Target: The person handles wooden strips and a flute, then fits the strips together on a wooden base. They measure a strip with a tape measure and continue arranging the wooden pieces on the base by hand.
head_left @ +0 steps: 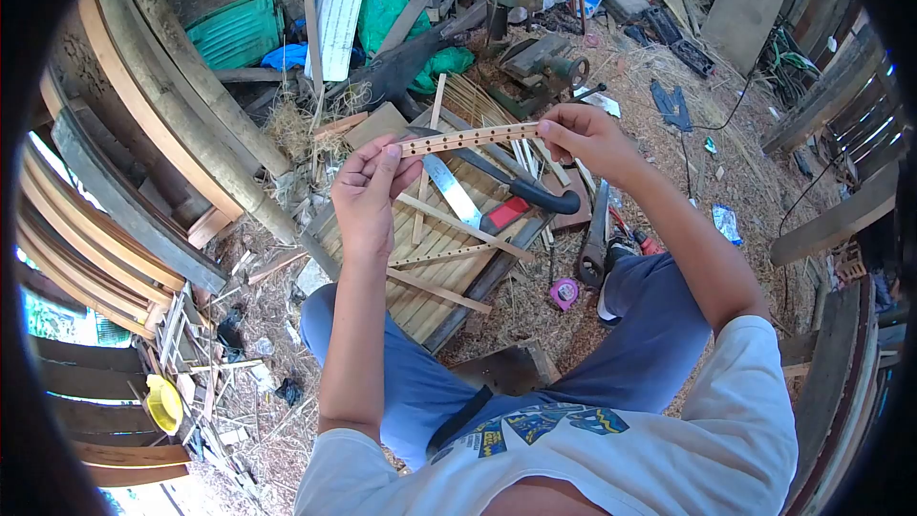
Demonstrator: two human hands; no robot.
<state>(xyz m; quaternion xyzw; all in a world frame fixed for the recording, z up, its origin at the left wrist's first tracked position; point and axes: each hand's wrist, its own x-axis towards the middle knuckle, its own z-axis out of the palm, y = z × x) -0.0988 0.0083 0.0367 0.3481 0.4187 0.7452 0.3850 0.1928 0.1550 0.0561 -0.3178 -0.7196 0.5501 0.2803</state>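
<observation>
Between my two hands I hold a pale wooden strip with holes (468, 139) up over a slatted wooden bench (406, 311). My left hand (373, 177) pinches its left end between thumb and fingers. The right end is gripped by my right hand (585, 139). Rows of dark holes run along the strip, which may be two pieces held together. Below it lie a blade with a curved black handle (546, 197) and a shiny metal blade (451, 189) with a red and black handle. Another holed strip (435, 256) rests on the slats among thin plain sticks (439, 290).
A pink tape measure (564, 293) and a handsaw (593, 234) lie on the ground right of the bench. Beyond the bench stands a metal vise-like tool (544, 62). Curved timber (162, 105) fills the left side, with a yellow bowl (164, 404) lower down.
</observation>
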